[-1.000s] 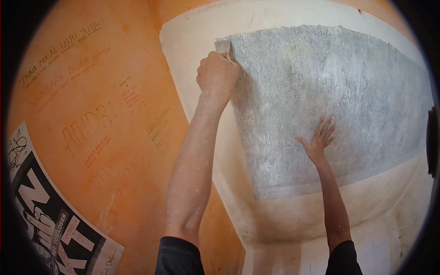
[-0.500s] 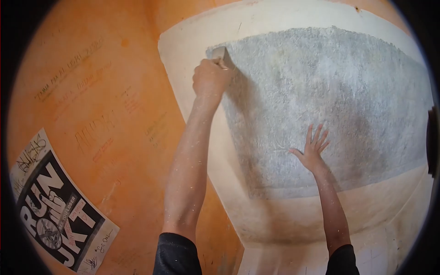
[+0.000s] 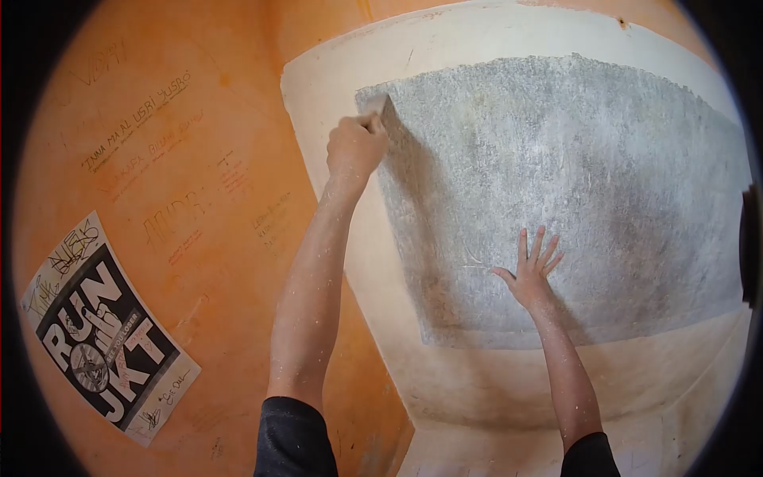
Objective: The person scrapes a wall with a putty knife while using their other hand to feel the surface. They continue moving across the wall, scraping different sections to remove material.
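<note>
My left hand point(image 3: 355, 149) is closed around a flat grey-brown scraper point(image 3: 377, 106). The tool's broad end lies at the upper left corner of a rough grey patch point(image 3: 493, 151) on the white wall surface. A dark shadow falls on the patch to the right of this hand. My right hand point(image 3: 532, 274) has its fingers spread, with the palm against the lower middle of the same patch, and holds nothing. Pale flecks dot both forearms. My left fingers hide the scraper's grip end.
Smooth white wall point(image 3: 330, 103) borders the grey patch. To the left, an orange wall point(image 3: 230, 302) carries handwriting and a black-and-white poster point(image 3: 107, 342). A dark object point(image 3: 749, 246) stands at the far right edge.
My left hand and the scraper have come slightly down and left. The right hand stays spread on the patch. The whole view has shifted a little.
</note>
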